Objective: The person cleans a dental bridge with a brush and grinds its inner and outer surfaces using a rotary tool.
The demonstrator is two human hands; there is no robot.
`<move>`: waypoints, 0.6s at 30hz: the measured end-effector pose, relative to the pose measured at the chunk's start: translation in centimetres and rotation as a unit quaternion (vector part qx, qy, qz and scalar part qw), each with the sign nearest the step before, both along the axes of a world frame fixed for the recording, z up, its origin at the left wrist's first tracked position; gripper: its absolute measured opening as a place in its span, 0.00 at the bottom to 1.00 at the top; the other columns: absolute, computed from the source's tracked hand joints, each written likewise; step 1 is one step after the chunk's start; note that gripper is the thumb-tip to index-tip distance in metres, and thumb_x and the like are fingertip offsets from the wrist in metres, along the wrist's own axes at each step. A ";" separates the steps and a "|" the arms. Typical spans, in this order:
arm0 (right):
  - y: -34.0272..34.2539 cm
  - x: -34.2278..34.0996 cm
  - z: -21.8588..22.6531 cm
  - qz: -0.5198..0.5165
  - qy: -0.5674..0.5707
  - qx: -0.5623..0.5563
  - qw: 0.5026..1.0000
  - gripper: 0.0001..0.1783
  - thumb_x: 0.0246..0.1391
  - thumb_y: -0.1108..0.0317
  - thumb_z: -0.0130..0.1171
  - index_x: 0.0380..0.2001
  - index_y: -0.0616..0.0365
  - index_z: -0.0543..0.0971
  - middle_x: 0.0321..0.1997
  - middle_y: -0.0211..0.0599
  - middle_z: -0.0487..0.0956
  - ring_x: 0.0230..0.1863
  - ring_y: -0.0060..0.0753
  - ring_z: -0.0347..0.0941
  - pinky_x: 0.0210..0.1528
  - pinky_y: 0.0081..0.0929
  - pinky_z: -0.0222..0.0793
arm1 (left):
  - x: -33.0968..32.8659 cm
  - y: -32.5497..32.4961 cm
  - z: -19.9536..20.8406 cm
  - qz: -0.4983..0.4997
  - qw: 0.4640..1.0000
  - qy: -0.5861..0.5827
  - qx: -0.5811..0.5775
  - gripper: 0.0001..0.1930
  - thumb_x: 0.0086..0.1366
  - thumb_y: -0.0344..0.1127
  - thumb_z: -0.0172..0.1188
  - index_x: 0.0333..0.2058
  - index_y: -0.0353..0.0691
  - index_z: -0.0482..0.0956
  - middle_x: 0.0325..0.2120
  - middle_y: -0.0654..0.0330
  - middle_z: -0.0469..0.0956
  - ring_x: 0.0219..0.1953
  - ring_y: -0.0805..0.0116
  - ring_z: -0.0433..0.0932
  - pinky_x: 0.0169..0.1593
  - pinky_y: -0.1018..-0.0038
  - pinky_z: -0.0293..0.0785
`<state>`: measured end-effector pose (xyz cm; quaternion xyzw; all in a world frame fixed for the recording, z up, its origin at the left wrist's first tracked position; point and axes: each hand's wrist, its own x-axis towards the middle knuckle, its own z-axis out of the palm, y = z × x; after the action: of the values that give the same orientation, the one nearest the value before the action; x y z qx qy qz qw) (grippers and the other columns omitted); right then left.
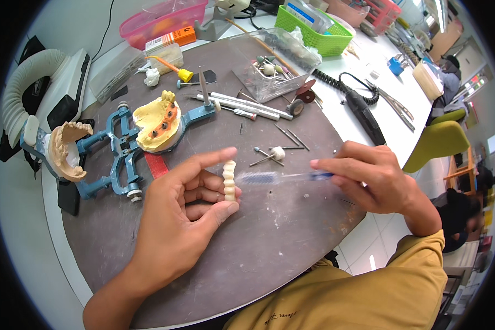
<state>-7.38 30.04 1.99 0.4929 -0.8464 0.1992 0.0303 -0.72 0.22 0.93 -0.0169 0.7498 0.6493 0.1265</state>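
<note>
Pinched upright in the left hand (173,223), the ivory-coloured, knobbly row of joined tooth crowns (229,182) stands just left of the blue-and-white bristled brush (261,177), gripped crosswise by the right hand (375,175), though blur hides whether they touch.

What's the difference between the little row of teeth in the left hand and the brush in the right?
The row of teeth is cream-coloured; the brush is whitish and blue.
The row of teeth is short; the brush is clearly longer.
The row of teeth stands nearly upright in the picture; the brush points sideways.
Both are held, one in the left hand, the other in the right hand.
</note>
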 end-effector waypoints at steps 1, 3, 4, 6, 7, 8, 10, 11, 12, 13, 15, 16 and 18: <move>-1.1 -0.1 -0.2 0.014 -0.007 0.001 1.000 0.21 0.53 0.72 0.65 0.52 0.56 0.80 0.30 0.34 0.74 0.22 0.31 0.72 0.22 0.31 0.69 | 0.1 -0.1 -0.2 0.003 1.000 0.000 -0.005 0.29 0.57 0.18 0.66 0.58 0.34 0.72 0.38 0.60 0.80 0.41 0.73 0.82 0.48 0.77 0.79; -2.8 -0.4 -0.7 0.034 0.002 -0.016 0.999 0.21 0.53 0.71 0.66 0.51 0.57 0.80 0.31 0.34 0.74 0.22 0.32 0.73 0.22 0.32 0.70 | 0.1 0.0 -0.2 0.008 1.000 -0.004 -0.004 0.29 0.57 0.18 0.65 0.58 0.35 0.72 0.38 0.60 0.80 0.41 0.73 0.82 0.48 0.77 0.79; -3.5 -0.6 -0.9 0.039 0.018 -0.033 0.999 0.21 0.53 0.71 0.66 0.51 0.57 0.79 0.31 0.34 0.74 0.22 0.32 0.73 0.22 0.32 0.70 | -0.1 0.2 -0.1 0.010 1.000 -0.009 0.003 0.29 0.57 0.18 0.65 0.58 0.35 0.72 0.38 0.60 0.80 0.41 0.73 0.82 0.49 0.77 0.79; -4.2 -0.7 -0.8 0.045 0.039 -0.059 0.996 0.21 0.52 0.71 0.67 0.51 0.57 0.79 0.31 0.34 0.74 0.22 0.33 0.73 0.22 0.32 0.70 | -0.1 0.3 0.2 0.013 1.000 -0.019 0.011 0.28 0.57 0.18 0.65 0.58 0.35 0.72 0.38 0.60 0.79 0.41 0.73 0.82 0.49 0.78 0.79; -4.5 -0.5 -0.6 0.046 0.045 -0.069 0.996 0.22 0.51 0.71 0.67 0.51 0.57 0.79 0.31 0.34 0.73 0.22 0.33 0.73 0.22 0.32 0.70 | -0.1 0.3 0.3 0.014 1.000 -0.025 0.013 0.28 0.57 0.18 0.65 0.57 0.35 0.72 0.38 0.61 0.79 0.41 0.73 0.82 0.49 0.78 0.79; -4.7 -0.5 -0.5 0.046 0.050 -0.077 0.995 0.22 0.51 0.71 0.68 0.51 0.57 0.79 0.31 0.34 0.73 0.21 0.33 0.73 0.21 0.32 0.70 | 0.0 0.2 0.4 0.015 0.999 -0.030 0.016 0.28 0.57 0.18 0.65 0.57 0.35 0.72 0.38 0.61 0.79 0.41 0.73 0.82 0.49 0.78 0.79; -3.7 -0.8 -0.7 0.055 0.030 -0.036 0.997 0.23 0.51 0.72 0.68 0.53 0.57 0.79 0.30 0.33 0.73 0.21 0.32 0.72 0.21 0.32 0.70 | 0.1 0.0 -0.1 0.010 1.000 -0.021 0.009 0.27 0.57 0.18 0.65 0.56 0.35 0.72 0.38 0.60 0.80 0.41 0.73 0.82 0.49 0.78 0.79; -2.8 -0.9 -0.7 0.060 0.019 -0.015 0.998 0.24 0.51 0.72 0.68 0.53 0.57 0.79 0.30 0.33 0.73 0.21 0.32 0.72 0.21 0.32 0.70 | 0.1 -0.2 -0.3 0.008 1.000 -0.017 0.006 0.27 0.57 0.18 0.65 0.56 0.35 0.72 0.37 0.60 0.80 0.41 0.74 0.82 0.49 0.78 0.79; -1.6 -0.9 -0.5 0.048 0.023 -0.002 0.999 0.25 0.50 0.72 0.67 0.54 0.57 0.79 0.30 0.34 0.75 0.21 0.32 0.72 0.21 0.31 0.69 | 0.1 -0.2 -0.2 0.009 1.000 -0.021 0.010 0.27 0.57 0.18 0.65 0.56 0.35 0.73 0.37 0.60 0.80 0.41 0.74 0.82 0.49 0.78 0.79; -0.1 -0.9 -0.2 0.037 0.029 0.010 0.999 0.26 0.49 0.73 0.67 0.55 0.57 0.80 0.30 0.35 0.76 0.22 0.31 0.72 0.21 0.30 0.68 | 0.1 0.0 0.0 0.011 1.000 -0.024 0.014 0.27 0.57 0.18 0.65 0.56 0.35 0.73 0.36 0.60 0.80 0.40 0.73 0.82 0.49 0.78 0.79; 0.7 -0.8 0.0 0.021 0.030 0.009 0.999 0.27 0.48 0.73 0.67 0.55 0.57 0.80 0.30 0.35 0.77 0.22 0.30 0.72 0.21 0.28 0.67 | 0.1 0.1 0.0 0.012 1.000 -0.016 0.016 0.26 0.57 0.18 0.64 0.56 0.35 0.73 0.36 0.61 0.80 0.40 0.73 0.82 0.49 0.78 0.78; 0.8 -0.7 -0.1 0.016 0.024 -0.004 1.000 0.27 0.48 0.73 0.67 0.55 0.57 0.81 0.30 0.35 0.77 0.22 0.29 0.72 0.21 0.28 0.66 | 0.2 0.1 -0.2 0.011 1.000 -0.006 0.014 0.26 0.57 0.18 0.64 0.55 0.35 0.73 0.35 0.61 0.80 0.40 0.73 0.82 0.49 0.77 0.78; 0.5 -0.5 -0.1 0.019 0.023 -0.015 0.999 0.25 0.49 0.74 0.67 0.54 0.57 0.81 0.30 0.34 0.76 0.21 0.30 0.72 0.22 0.29 0.67 | 0.2 0.1 -0.4 0.009 1.000 0.008 0.005 0.26 0.56 0.18 0.64 0.55 0.35 0.73 0.35 0.61 0.80 0.40 0.73 0.82 0.49 0.77 0.78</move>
<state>-7.93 30.55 1.86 0.5128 -0.8329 0.2014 0.0530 -0.48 0.37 0.49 -0.0182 0.7472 0.6544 0.1146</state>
